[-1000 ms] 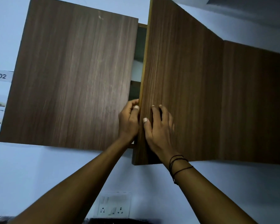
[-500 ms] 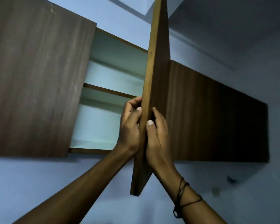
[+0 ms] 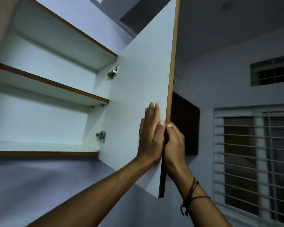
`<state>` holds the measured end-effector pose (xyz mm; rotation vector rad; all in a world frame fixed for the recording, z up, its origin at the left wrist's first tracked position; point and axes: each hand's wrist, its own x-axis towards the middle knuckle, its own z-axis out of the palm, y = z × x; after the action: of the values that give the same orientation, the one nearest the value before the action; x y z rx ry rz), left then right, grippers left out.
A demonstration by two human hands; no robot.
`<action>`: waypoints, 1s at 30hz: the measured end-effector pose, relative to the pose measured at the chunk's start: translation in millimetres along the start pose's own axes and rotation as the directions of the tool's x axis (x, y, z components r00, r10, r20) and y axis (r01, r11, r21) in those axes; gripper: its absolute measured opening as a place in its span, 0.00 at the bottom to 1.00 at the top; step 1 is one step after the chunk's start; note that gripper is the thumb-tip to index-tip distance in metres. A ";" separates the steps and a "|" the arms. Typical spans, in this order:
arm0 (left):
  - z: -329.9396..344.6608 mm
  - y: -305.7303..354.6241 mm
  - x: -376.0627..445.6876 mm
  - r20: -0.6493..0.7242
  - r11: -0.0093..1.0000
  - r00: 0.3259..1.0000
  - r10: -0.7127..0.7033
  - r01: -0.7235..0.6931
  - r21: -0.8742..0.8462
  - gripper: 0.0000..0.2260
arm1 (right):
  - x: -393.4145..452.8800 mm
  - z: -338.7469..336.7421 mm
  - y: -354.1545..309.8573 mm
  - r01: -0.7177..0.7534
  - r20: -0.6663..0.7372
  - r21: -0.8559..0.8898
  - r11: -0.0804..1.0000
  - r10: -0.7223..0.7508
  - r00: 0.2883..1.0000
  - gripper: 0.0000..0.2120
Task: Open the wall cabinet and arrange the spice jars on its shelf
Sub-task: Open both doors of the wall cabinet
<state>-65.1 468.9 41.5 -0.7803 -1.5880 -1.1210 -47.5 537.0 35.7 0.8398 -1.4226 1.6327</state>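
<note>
— Currently, where is the cabinet door relative to the hands?

— I read it swung wide, its free edge standing between them. The left hand lies flat on the white inner face, fingers straight. The right hand is on the outer side, thumb at the edge; I cannot tell how its fingers lie.

— And the shelf?

— To the left of both hands, well apart from them, inside the wall cabinet.
</note>
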 end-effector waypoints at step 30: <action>-4.0 -59.4 12.4 0.223 0.979 0.974 0.029 -0.073 0.191 0.26 | 0.5 30.2 32.4 0.265 -0.263 -0.513 0.817 -0.443 0.857 0.18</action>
<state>-120.0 443.1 36.7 -0.8281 -1.8216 -0.8456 -76.9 505.5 25.7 0.4514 -1.2114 1.0261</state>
